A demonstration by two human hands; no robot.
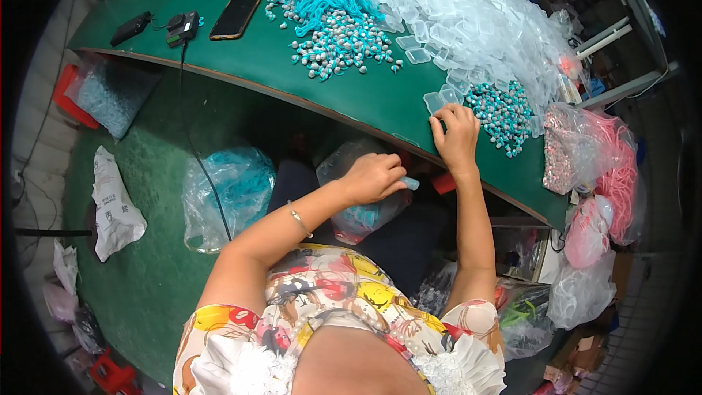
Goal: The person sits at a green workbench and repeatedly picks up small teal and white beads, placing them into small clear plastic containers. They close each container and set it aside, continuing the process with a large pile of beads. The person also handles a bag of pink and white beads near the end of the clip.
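Observation:
My left hand (375,178) is closed around a small clear plastic case (412,183) with something light blue in it, held over my lap just off the table edge. At the table's front edge, my right hand (457,133) has its fingertips closed on an open clear plastic case (434,103). Beside that hand lies a heap of small teal-and-grey beads or plugs (504,113). A larger heap of similar small pieces (338,47) sits farther left, with teal cords (329,4) on top. Beyond them spreads a big pile of empty clear cases (482,25).
On the green table (278,55) lie a phone (235,16) and a small black device (182,28) whose cable hangs down. Pink cords (614,168) and bagged pink pieces (563,150) crowd the right end. Plastic bags with blue contents (238,190) stand by my legs.

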